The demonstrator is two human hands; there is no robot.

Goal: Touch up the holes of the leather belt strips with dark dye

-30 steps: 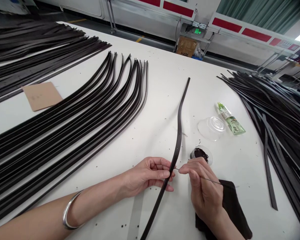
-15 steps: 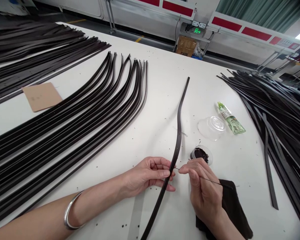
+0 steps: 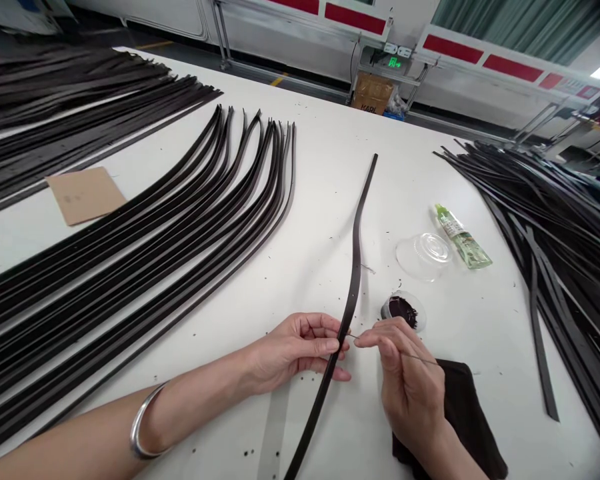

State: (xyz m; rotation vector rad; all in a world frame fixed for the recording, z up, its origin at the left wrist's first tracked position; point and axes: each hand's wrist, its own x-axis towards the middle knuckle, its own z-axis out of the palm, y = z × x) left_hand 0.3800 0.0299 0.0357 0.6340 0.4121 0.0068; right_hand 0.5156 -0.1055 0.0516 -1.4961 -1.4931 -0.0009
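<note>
Head view: left hand closed in a pinch on a long dark leather strap, thumb on top and fingers curled under; right hand gripping a thin metal rod between thumb and fingertips, its tip right at the strap's edge, just beside the left thumb; strap lying in a gentle S-curve on a white worktable, its far end free on the tabletop, its near end running out of view; silver bangle around the left wrist; black cloth beneath the right hand's heel; just beyond the right fingers, a small clear cup of dark paste; farther on, a clear plastic lid beside a green-labelled tube; to the left, dark straps fanned in long rows; beyond those, more straps near a cardboard square; to the right, a loose heap of straps.
</note>
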